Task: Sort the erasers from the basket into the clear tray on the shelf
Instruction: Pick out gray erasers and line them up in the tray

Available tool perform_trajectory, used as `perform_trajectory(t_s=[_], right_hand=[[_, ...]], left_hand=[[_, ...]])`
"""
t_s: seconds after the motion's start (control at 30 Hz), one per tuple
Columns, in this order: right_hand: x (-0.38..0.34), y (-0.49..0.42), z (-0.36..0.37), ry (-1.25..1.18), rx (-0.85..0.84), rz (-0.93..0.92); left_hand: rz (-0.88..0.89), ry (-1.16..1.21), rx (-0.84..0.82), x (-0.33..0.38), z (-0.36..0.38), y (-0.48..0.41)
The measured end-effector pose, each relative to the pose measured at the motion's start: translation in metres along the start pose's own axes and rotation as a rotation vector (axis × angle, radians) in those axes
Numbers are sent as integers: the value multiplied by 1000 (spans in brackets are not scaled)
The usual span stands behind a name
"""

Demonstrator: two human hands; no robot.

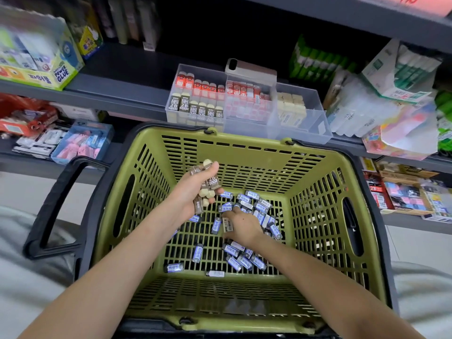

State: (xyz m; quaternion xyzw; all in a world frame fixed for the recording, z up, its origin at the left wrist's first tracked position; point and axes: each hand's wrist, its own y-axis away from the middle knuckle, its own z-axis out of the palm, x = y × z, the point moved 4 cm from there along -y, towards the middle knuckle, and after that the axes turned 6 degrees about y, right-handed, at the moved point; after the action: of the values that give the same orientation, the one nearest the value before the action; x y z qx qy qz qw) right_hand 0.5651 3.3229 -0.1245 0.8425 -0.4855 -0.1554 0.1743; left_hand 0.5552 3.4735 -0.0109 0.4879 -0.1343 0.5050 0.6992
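1. A dark grey metal shelf (117, 94) ran across the back, crowded with stationery boxes.
2. An olive-green slotted plastic basket (244, 145) sat just below its front edge, with a black handle (56, 204) folded out to the left.
3. A clear plastic compartment tray (305, 123) stood on the shelf just behind the basket's far rim. Its left section held red-sleeved erasers behind brown "2B" ones, its middle section red-and-white ones, and its right section cream ones.
4. The left hand (193, 192) was raised inside the basket, palm turned inward, with its fingers and thumb clamped round a bunch of brown-sleeved cream erasers (208, 182).
5. The right hand (244, 227) reached lower, near the basket floor, with its back to the camera. Its thumb and forefinger pinched a single barcoded eraser (227, 225).
6. Small blue-sleeved erasers (259, 206) lay scattered on the basket floor, thickest around and under the right hand, with a few strays nearer the person.
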Motion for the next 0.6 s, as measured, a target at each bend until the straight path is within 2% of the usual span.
perform_trajectory(t_s=[0.1,0.17,0.2,0.3,0.37,0.47,0.6], right_hand=[[2,4,-9,-57,-3,8],[3,12,-24,-249,8,46],[5,17,-34,-456,4,78],[7,37,-70,-1397,-123,171],[12,53,-98,-1808,-142,156],[30,73,-136,-1969,-42,102],[64,85,-181,-1913,274,66]], left_hand=[[9,8,2,1,0,1],[15,1,-2,3,2,2],[19,-11,-10,4,4,3],[40,-68,-58,5,12,6],[39,-92,-84,3,17,10],[30,-81,-112,2,23,13],[53,-78,-133,16,31,13]])
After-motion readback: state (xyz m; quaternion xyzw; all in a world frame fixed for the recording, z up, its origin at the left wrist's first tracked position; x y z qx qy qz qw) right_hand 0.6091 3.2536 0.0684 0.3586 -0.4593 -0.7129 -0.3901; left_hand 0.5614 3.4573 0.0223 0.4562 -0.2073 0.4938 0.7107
